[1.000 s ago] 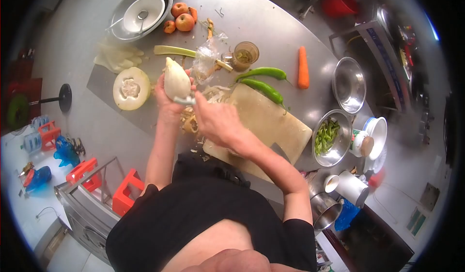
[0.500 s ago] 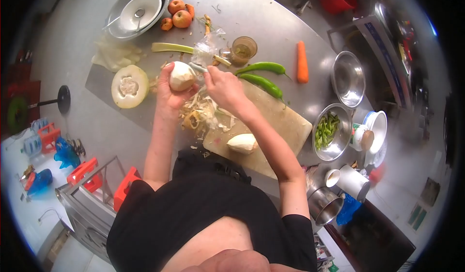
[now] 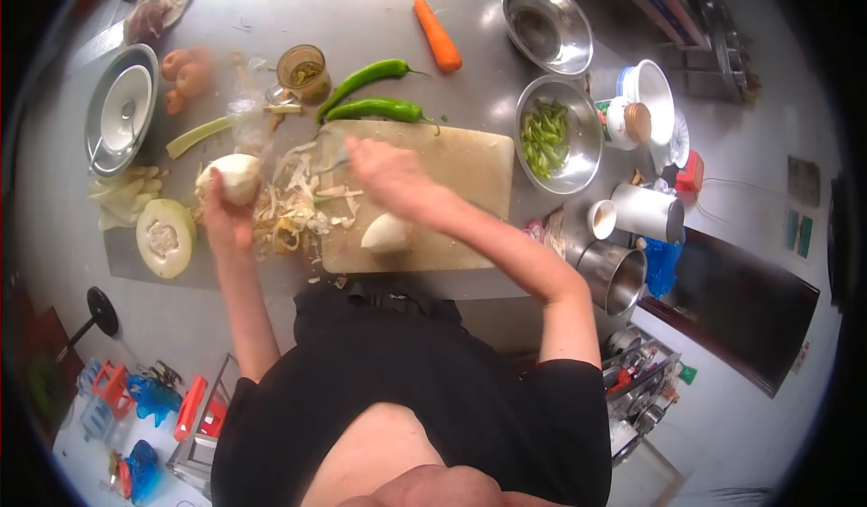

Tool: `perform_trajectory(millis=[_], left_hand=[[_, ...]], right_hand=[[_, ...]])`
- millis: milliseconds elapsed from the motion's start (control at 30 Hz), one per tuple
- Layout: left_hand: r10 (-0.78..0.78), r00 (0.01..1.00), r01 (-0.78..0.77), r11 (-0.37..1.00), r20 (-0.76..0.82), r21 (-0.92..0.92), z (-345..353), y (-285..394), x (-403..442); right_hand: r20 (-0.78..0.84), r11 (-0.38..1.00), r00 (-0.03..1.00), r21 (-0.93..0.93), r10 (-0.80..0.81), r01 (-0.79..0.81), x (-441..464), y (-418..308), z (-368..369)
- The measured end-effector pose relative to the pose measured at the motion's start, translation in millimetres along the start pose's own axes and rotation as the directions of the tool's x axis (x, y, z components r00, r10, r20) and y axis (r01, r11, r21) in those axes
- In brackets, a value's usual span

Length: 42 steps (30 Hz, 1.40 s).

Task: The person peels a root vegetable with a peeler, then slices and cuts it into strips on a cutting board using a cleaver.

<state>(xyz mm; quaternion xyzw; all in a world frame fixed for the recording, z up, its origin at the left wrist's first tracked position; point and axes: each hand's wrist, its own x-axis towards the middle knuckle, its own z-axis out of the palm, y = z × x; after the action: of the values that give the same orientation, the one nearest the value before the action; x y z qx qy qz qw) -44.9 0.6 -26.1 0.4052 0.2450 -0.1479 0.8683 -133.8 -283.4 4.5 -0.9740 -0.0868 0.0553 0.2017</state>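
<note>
My left hand (image 3: 229,223) is wrapped around a round, peeled white root vegetable (image 3: 237,177), held up left of the cutting board. My right hand (image 3: 388,175) is closed over the board on what looks like a peeler (image 3: 332,149), blurred by motion and apart from the vegetable. Between the hands lies a heap of pale and brownish peelings (image 3: 289,202), partly spilling onto the cutting board (image 3: 461,182). Another peeled white piece (image 3: 385,233) rests on the board below my right forearm.
Two green peppers (image 3: 375,108) and a carrot (image 3: 438,37) lie beyond the board. A glass mug (image 3: 303,74) stands near them. At right is a steel bowl of cut green pieces (image 3: 545,141). A halved pale melon (image 3: 166,238) and a celery-like stalk (image 3: 199,137) lie left.
My right hand has moved the peeler away from the vegetable, to the right over the board. My left hand still holds the vegetable. The whole view has turned and shifted.
</note>
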Motion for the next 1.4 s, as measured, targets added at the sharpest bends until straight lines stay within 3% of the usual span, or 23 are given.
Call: perform_trajectory(millis=[67,167,233,367,400,467,500,567,633,700,767,800,833,900,1033,1100,1233,1300,1333,1400], left_hand=[[-0.072,0.995,0.065,0.993,0.067,0.102,-3,-23,-7],[-0.155,0.976,0.109,0.956,0.153,0.274,6,-60,-22],[-0.205,0.966,0.145,0.934,0.157,0.327,22,-76,-39],[-0.28,0.944,0.175,0.873,0.174,0.455,56,-108,-62],[-0.297,0.938,0.174,0.85,0.18,0.497,68,-114,-64],[-0.309,0.924,0.148,0.833,0.227,0.533,84,-134,-64],[-0.31,0.911,0.113,0.822,0.273,0.558,94,-145,-64],[-0.276,0.909,0.077,0.847,0.311,0.525,117,-169,-68],[-0.118,0.897,-0.109,0.876,0.427,0.471,133,-193,-70],[-0.104,0.892,-0.169,0.826,0.439,0.537,133,-210,-64],[0.076,0.755,-0.599,0.485,0.652,0.637,130,-216,-55],[0.068,0.728,-0.645,0.408,0.683,0.646,119,-219,-46],[0.07,0.731,-0.644,0.397,0.678,0.653,113,-214,-43],[0.062,0.676,-0.727,0.216,0.734,0.652,105,-202,-45],[0.024,0.779,-0.621,0.16,0.626,0.767,86,-167,-81],[-0.164,0.739,-0.662,-0.001,0.653,0.749,66,-150,-98],[-0.314,0.646,-0.76,-0.18,0.696,0.625,40,-162,-117],[-0.328,0.646,-0.763,-0.299,0.689,0.573,43,-173,-118],[-0.326,0.646,-0.763,-0.299,0.69,0.573,48,-179,-117],[-0.382,0.763,-0.623,-0.222,0.521,0.75,62,-189,-122]], right_hand=[[0.06,0.985,0.983,-0.022,0.172,-0.171,-35,47,-1],[0.189,0.891,0.87,-0.093,0.455,-0.445,-96,82,-26],[0.165,0.868,0.852,-0.076,0.497,-0.491,-156,100,-30],[0.158,0.696,0.678,-0.212,0.717,-0.686,-269,125,-17],[0.161,0.69,0.671,-0.206,0.724,-0.694,-294,134,-10],[-0.157,0.615,0.735,-0.448,0.66,-0.648,-332,144,0],[-0.158,0.609,0.726,-0.444,0.669,-0.658,-338,144,2],[-0.186,0.728,0.813,-0.368,0.552,-0.579,-338,138,3],[-0.111,0.756,0.8,-0.272,0.59,-0.595,-327,113,12],[0.023,0.806,0.808,-0.093,0.589,-0.585,-323,93,26],[-0.012,0.834,0.843,-0.145,0.537,-0.533,-328,90,42],[-0.037,0.853,0.875,-0.206,0.482,-0.479,-331,90,50],[-0.035,0.859,0.879,-0.195,0.475,-0.473,-334,92,58],[-0.118,0.871,0.877,-0.115,0.466,-0.478,-338,94,71],[-0.106,0.886,0.88,0.027,0.464,-0.464,-329,94,55],[0.069,0.755,0.782,0.225,0.619,-0.617,-320,86,27],[0.136,0.755,0.786,0.219,0.603,-0.618,-313,100,21],[0.117,0.86,0.853,-0.019,0.509,-0.511,-309,102,21],[0.115,0.86,0.853,-0.02,0.509,-0.51,-307,102,20],[0.027,0.877,0.878,0.042,0.478,-0.478,-303,95,11]])
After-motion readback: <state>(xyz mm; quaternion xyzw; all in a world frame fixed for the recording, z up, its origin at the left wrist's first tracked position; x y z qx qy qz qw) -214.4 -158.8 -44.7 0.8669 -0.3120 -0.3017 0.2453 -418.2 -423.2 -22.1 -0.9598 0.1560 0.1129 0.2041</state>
